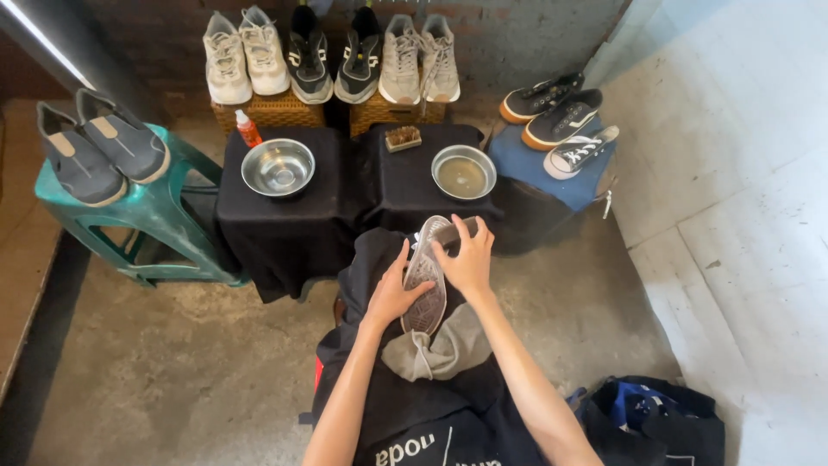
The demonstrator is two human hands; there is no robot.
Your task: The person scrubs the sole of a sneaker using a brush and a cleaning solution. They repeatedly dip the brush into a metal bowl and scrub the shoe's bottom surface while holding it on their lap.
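**A:** What was around the person, from big things to small?

**B:** The concrete floor [172, 371] was the largest. On it stood two low surfaces under a black cloth [285, 216], and a green plastic stool [155, 216] carried a pair of grey shoes [99, 142]. Three more pairs leaned on the wall at the back, and dark sneakers [556, 108] lay on a blue stand at the right. A dark bag [655, 423] sat on the floor near the right arm.

**A:** And the smaller things?

**B:** Two metal bowls. The left bowl [278, 166] looked empty, the right bowl [463, 173] held cloudy water. Between them lay a scrub brush [403, 138], and an orange spray bottle [248, 129] stood behind the left bowl.

**A:** Where was the shoe?

**B:** The grey shoe [427, 276] was over the lap, sole up, above a grey rag [440, 349]. The left hand [392, 293] pressed flat on the sole, fingers spread, no closed grip. The right hand [470, 259] had its grip clamped around the toe end.

**A:** What could go wrong?

**B:** I think the shoe could slip, because only one hand really held it. It was also near the water bowl, so a push could spill it.
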